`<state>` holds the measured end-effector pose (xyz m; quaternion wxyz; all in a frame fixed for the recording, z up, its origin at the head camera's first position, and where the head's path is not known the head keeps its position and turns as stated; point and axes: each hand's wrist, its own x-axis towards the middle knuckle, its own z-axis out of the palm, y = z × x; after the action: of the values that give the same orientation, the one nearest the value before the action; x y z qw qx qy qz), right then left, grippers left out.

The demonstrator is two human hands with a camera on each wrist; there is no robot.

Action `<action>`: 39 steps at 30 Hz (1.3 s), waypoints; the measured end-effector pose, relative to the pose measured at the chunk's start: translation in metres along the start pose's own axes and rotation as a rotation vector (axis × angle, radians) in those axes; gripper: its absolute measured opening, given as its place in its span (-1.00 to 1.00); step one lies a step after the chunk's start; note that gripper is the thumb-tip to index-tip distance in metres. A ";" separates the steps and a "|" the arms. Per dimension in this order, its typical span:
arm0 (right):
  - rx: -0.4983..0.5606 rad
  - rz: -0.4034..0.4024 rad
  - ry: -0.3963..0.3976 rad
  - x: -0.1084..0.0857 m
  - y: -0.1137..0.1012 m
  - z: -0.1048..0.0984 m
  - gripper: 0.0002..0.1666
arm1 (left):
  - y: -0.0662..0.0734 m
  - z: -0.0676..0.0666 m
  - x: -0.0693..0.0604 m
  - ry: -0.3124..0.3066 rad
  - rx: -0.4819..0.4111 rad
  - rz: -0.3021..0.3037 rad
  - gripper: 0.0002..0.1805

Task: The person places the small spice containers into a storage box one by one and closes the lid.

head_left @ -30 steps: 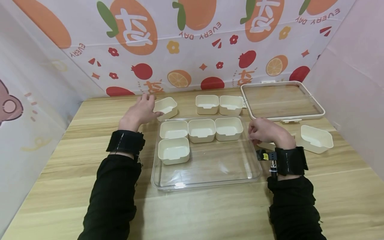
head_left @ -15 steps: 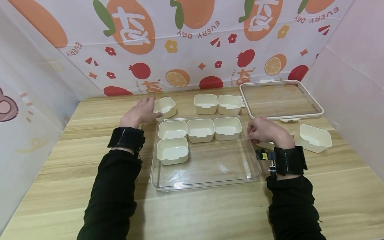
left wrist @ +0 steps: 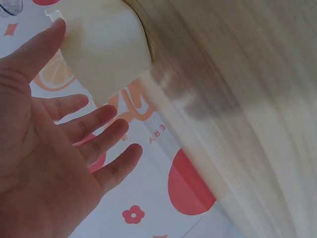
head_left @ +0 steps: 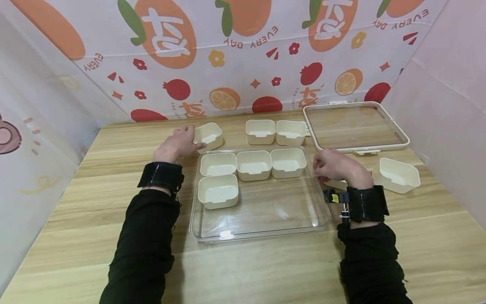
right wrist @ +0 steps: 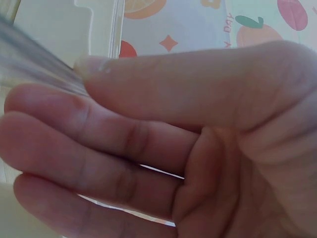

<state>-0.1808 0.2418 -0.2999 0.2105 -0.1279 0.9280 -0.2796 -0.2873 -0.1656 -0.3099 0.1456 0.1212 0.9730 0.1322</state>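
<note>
Transparent tray, right edge apparently pinched by right hand, left hand spread beside cream box near far edge

Wood-grain table under tray, lid, loose tubs

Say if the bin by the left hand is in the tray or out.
Out: the bin stands past the far rim of the tray.

The left hand has shifted slightly beside the back-left cream box.
</note>
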 end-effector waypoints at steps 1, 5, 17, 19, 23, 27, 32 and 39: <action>0.001 -0.001 -0.001 0.000 0.000 0.000 -0.90 | -0.001 0.000 0.001 0.003 0.002 0.004 -0.12; 0.004 0.000 -0.002 -0.001 0.000 0.000 -0.90 | -0.002 0.002 0.005 0.023 0.001 0.018 -0.17; 0.002 0.006 -0.012 0.000 0.000 0.001 -0.90 | -0.006 0.007 0.012 0.079 -0.095 0.053 -0.17; 0.002 0.006 -0.013 0.000 0.000 0.001 -0.90 | -0.006 0.007 0.013 0.087 -0.103 0.058 -0.18; 0.004 0.003 -0.010 0.000 0.001 0.000 -0.90 | -0.003 0.005 0.013 0.081 -0.087 0.048 -0.20; 0.010 -0.002 -0.005 0.001 0.001 0.000 -0.89 | -0.001 0.001 0.010 0.063 -0.050 0.030 -0.30; 0.015 -0.010 -0.005 0.000 0.001 -0.001 -0.89 | 0.002 -0.003 0.006 0.061 -0.016 0.022 -0.46; 0.022 -0.007 -0.008 0.000 0.001 0.000 -0.89 | 0.003 -0.004 0.005 0.050 0.029 0.019 -0.51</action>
<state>-0.1810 0.2428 -0.3002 0.2145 -0.1298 0.9236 -0.2900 -0.2926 -0.1626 -0.3066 0.1181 0.1289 0.9769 0.1226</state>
